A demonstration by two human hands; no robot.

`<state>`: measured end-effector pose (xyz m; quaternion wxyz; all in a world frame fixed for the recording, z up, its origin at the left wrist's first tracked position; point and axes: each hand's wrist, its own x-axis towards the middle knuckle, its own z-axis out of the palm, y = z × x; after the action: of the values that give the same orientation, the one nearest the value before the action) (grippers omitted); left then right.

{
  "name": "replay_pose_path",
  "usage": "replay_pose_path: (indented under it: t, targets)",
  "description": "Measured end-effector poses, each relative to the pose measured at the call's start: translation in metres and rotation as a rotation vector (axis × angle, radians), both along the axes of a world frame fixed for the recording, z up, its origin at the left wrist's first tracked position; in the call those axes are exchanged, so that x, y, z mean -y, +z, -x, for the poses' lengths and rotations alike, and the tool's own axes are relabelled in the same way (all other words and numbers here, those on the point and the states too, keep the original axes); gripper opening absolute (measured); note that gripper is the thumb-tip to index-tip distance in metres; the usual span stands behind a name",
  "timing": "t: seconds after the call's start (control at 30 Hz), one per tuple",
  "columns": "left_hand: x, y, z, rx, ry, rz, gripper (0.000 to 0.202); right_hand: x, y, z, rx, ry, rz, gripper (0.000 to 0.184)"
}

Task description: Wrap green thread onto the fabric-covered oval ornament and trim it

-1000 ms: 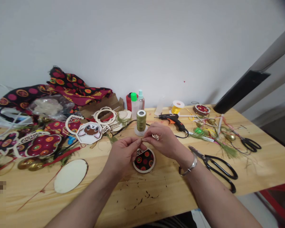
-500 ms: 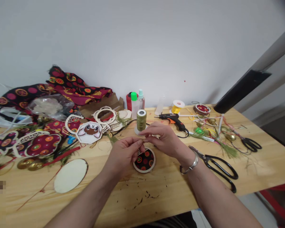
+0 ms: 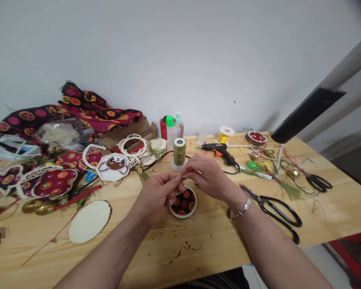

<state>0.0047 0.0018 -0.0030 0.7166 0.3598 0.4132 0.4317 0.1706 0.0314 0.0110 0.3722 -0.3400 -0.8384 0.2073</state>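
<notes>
- A pale wooden surface stands against a plain white wall, strewn with craft goods.
- The left hand and right hand meet at the centre. Each grip is pinched shut, thumb against fingertips, and the two pinches touch. What they pinch is too small to make out.
- A round fabric-covered ornament, black with red and orange dots, lies flat on the surface at 6 o'clock of the meeting fingertips, its left edge hidden behind the left hand.
- A spool of olive thread stands upright at 12 o'clock of the hands, just beyond them.
- A black glue gun lies at 1 o'clock and black scissors at 4 o'clock of the right hand.
- A white oval disc lies at 8 o'clock, well apart from the left hand.
- A silver bracelet circles the right wrist.
</notes>
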Motion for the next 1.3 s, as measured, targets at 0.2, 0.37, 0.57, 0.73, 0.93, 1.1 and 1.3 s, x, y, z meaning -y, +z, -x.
replay_pose_path:
  t: [0.2,0.37,0.57,0.73,0.93,1.1,1.3]
  targets:
    - [0.0009,0.0021,-0.0004,-0.001,-0.004,0.008,0.019,0.0009,0.0003,0.001,0.05,-0.035,-0.012,0.014]
    - [0.0015,0.0027,0.0003,0.053,0.003,0.021,0.019,0.002,0.001,0.0009,0.057,-0.055,0.008,0.015]
    - [0.0008,0.0015,0.0002,0.091,0.012,0.045,0.02,0.0017,0.0016,0.0008,0.07,-0.087,-0.008,0.016]
    - [0.0018,0.0022,-0.0016,0.063,0.033,0.022,0.018,0.0013,0.0013,0.0004,0.069,-0.098,-0.024,0.015]
    - [0.0025,0.0038,-0.002,0.028,0.059,0.018,0.02,0.0023,0.0014,0.0007,0.063,-0.097,-0.013,0.015]
    - [0.002,0.0041,-0.0016,-0.023,0.063,0.015,0.021,0.0016,0.0018,0.0009,0.066,-0.097,-0.02,0.015]
    - [0.0012,0.0022,-0.0024,-0.054,0.047,0.011,0.018,0.0022,0.0025,0.0014,0.073,-0.098,-0.026,0.015]
